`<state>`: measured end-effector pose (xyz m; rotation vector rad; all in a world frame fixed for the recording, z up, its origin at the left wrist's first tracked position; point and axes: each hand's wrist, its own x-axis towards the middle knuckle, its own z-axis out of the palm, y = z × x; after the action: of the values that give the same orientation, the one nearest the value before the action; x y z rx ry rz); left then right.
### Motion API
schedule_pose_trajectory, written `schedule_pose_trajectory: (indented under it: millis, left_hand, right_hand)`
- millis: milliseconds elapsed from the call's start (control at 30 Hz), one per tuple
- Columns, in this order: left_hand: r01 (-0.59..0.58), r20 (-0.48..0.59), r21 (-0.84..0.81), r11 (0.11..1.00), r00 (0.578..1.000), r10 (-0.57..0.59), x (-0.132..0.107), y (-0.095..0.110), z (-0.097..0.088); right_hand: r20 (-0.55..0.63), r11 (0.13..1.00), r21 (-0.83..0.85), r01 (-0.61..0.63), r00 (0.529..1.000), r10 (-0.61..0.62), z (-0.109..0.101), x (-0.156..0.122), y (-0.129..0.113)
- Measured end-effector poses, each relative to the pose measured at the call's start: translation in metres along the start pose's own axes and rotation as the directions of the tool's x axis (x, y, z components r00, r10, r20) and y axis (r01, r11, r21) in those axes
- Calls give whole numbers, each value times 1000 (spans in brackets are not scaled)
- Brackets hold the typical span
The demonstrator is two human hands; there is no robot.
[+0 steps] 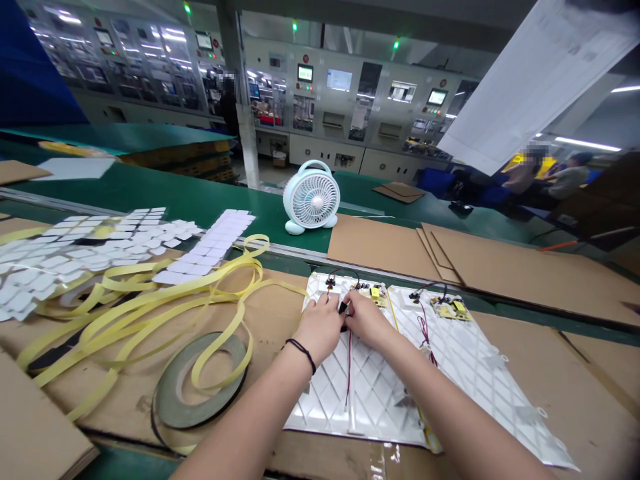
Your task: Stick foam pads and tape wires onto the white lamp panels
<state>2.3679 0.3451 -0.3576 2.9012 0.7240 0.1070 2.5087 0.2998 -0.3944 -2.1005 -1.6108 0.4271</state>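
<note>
The nearer-left white panel (383, 400) lies ribbed face up under both hands, I judge so its wiring and circuit board (375, 293) stay reachable. At its far edge, my right hand (367, 320) seems to pinch a small black piece (343, 308) between thumb and fingertips. My left hand (323, 327) bends its fingers down just beside it, perhaps to steady things; I cannot tell whether they close on anything. A red-and-black lead (349, 373) trails toward the near edge.

Just right, a second panel (480, 393) lies the same way up. Cardboard (530, 340) runs beneath both, probably guarding their faces. To the left I see a tape roll (170, 400), loose yellow strips (250, 267) and white label sheets (215, 247), all apparently set within reach. Beyond, a small fan (315, 200) faces the near side, likely for cooling.
</note>
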Motion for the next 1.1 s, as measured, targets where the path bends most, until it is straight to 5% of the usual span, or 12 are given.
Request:
schedule_pose_trajectory:
  millis: [233, 467, 867, 1100]
  left_hand:
    - [-82, -58, 71, 994, 995, 86, -1, -4, 6]
    - [-20, -113, 101, 995, 993, 31, 9, 4, 12]
    - [118, -163, 49, 992, 981, -109, 13, 1, 7]
    - [35, -121, 316, 948, 993, 4, 29, 10, 8]
  right_hand:
    - [-4, 997, 58, -57, 998, 58, -22, -15, -14]
    - [-74, 964, 253, -75, 993, 97, -48, -78, -17]
    - [-239, 871, 490, -22, 958, 159, -46, -124, 20]
    - [-237, 849, 528, -8, 959, 157, -36, -124, 29]
